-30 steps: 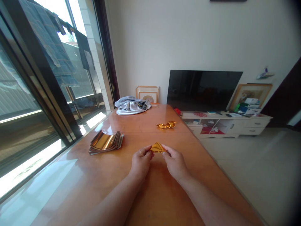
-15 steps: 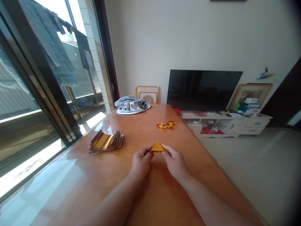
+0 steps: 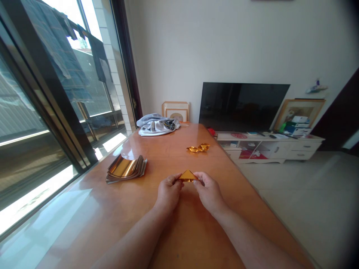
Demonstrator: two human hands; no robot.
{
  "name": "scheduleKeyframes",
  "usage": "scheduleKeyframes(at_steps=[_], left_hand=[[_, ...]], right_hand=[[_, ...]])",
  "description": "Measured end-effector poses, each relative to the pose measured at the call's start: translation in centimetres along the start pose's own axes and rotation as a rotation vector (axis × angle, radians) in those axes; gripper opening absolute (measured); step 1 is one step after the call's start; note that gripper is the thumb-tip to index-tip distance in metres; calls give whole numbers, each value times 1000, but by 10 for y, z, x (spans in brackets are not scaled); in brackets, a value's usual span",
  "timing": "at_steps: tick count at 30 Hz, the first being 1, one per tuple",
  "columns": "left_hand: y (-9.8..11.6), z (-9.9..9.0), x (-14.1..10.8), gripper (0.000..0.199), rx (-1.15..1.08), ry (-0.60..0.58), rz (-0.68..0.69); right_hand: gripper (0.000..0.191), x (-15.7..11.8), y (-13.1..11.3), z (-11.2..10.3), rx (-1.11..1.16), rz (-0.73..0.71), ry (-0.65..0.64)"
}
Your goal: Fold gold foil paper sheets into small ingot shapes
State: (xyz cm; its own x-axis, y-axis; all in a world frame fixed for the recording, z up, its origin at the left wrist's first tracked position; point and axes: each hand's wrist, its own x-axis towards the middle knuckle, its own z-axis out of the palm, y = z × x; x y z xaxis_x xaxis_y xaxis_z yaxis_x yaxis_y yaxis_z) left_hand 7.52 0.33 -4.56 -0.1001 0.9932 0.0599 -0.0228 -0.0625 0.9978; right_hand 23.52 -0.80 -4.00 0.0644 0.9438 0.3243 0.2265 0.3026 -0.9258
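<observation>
A small piece of gold foil paper (image 3: 187, 175), folded with a triangular peak, is held between my two hands above the table. My left hand (image 3: 169, 191) pinches its left corner, while my right hand (image 3: 209, 189) grips the right corner between thumb and fingers. Along its lower edge the foil looks slightly crinkled. To the left lies a curved stack of gold foil sheets (image 3: 125, 168) with several layers. Beyond my hands, folded gold foil pieces (image 3: 199, 148) rest near the table's right side.
The wooden table (image 3: 123, 220) stretches away from me, its right edge sloping down beside the tiled floor. A pile of grey cloth (image 3: 157, 125) sits at the far end. A television (image 3: 242, 106) stands on a white cabinet (image 3: 280, 147). Glass sliding doors (image 3: 50, 97) are at left.
Both hands stay in nearly the same place, still gripping the foil paper. The foil has shifted only very slightly between my fingers.
</observation>
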Motion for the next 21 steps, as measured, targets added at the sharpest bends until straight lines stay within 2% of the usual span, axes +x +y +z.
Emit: scheduleKeyframes(at_steps=[6,12,21], left_hand=[[-1,-1,2,32,35,-28,19],[1,-1,1,30,20,-39,17],[0,-3,1,33,151,-58,81]], right_hand=[[23,0,-1,0,-13,-2,-8],[31,-1,-1,1,22,49,48],[30,-1,-2,-1,-7,33,-29]])
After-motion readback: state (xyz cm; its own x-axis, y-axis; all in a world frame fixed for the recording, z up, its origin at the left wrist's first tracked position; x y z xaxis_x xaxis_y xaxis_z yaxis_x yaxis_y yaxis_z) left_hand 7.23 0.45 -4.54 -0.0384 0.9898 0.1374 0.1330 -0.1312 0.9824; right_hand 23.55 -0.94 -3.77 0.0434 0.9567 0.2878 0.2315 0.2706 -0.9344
